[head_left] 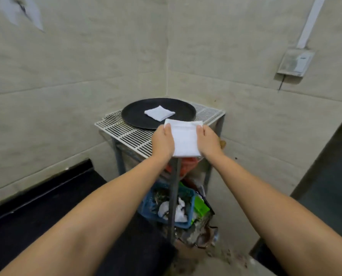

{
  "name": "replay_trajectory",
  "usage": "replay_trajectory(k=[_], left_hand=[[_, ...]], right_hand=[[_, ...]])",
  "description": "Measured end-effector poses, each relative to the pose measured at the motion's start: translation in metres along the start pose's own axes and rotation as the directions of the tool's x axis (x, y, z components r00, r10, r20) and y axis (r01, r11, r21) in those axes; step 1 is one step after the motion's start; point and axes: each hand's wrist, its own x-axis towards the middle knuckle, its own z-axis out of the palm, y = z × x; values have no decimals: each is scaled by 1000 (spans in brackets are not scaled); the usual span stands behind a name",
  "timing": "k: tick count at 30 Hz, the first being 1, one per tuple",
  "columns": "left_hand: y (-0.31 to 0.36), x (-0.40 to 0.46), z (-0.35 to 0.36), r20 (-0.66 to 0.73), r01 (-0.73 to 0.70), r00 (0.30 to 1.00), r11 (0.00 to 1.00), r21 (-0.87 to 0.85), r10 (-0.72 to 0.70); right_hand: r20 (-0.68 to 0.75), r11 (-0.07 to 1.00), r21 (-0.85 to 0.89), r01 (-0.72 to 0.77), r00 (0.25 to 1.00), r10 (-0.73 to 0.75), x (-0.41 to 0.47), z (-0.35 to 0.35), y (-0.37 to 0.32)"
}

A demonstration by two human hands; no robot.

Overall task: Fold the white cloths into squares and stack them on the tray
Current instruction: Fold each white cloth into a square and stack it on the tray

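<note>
One folded white square cloth (159,113) already lies on the round black tray (132,116), while the left hand (163,141) and right hand (209,141) grip the side edges of a second, partly folded white cloth (185,139) over the near white wire rack (126,134), not yet stacked.

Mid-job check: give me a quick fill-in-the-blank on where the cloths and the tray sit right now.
1. The round black tray rests on a white wire ____.
2. The number of folded cloths lying on the tray is ____.
3. The left hand and right hand grip a second white cloth by its two ____.

Missing words: rack; one; sides
</note>
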Motion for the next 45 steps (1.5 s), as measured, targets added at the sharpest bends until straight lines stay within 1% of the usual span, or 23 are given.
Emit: replay_trajectory(k=[4, 7, 9, 13, 16, 18, 21, 25, 27, 30, 32, 35, 39, 40, 42, 44, 45], left_hand=[[-5, 69, 8, -93, 54, 994, 998, -16, -55], [-12, 115, 17, -164, 99, 982, 995, 11, -96], [-16, 144, 27, -219, 133, 968, 990, 35, -123], [-30, 205, 50, -297, 228, 932, 973, 27, -210], [-44, 244, 60, -336, 330, 890, 944, 5, -309], [-54, 258, 66, -383, 390, 855, 920, 28, -351], [-66, 267, 73, -440, 447, 826, 884, 134, -351], [-82, 269, 76, -510, 524, 790, 807, 273, -340], [-86, 268, 74, -527, 554, 777, 773, 309, -346], [-89, 267, 76, -543, 603, 757, 710, 364, -364], [-90, 270, 79, -536, 618, 762, 656, 434, -363], [-90, 272, 83, -517, 625, 777, 535, 569, -359], [-89, 272, 82, -486, 608, 793, 433, 665, -367], [-89, 271, 81, -485, 611, 791, 422, 670, -374], [-88, 267, 74, -479, 617, 786, 434, 657, -392], [-85, 260, 63, -474, 600, 800, 474, 644, -367], [-83, 254, 55, -478, 588, 809, 499, 636, -343]], right_hand=[[63, 994, -25, 108, 992, -106, 78, 29, -10], [137, 984, -27, 178, 975, -172, 136, 50, -13], [210, 978, -35, 205, 958, -193, 177, 64, -10], [326, 962, -50, 268, 915, -238, 259, 95, 0], [433, 948, -61, 313, 864, -257, 310, 116, 4], [517, 941, -62, 334, 817, -256, 334, 129, 11], [618, 929, -64, 366, 745, -251, 356, 149, 24], [720, 914, -60, 402, 651, -239, 364, 171, 38], [743, 899, -61, 434, 621, -249, 364, 180, 42], [746, 872, -79, 483, 609, -269, 364, 187, 46], [754, 850, -102, 517, 598, -273, 365, 188, 48], [759, 820, -130, 557, 588, -280, 366, 188, 49], [765, 782, -169, 600, 580, -280, 363, 186, 48], [769, 771, -187, 609, 579, -271, 363, 185, 47], [755, 754, -220, 618, 598, -269, 364, 180, 43], [712, 738, -229, 635, 625, -318, 362, 171, 36], [690, 715, -227, 661, 627, -361, 359, 167, 31]])
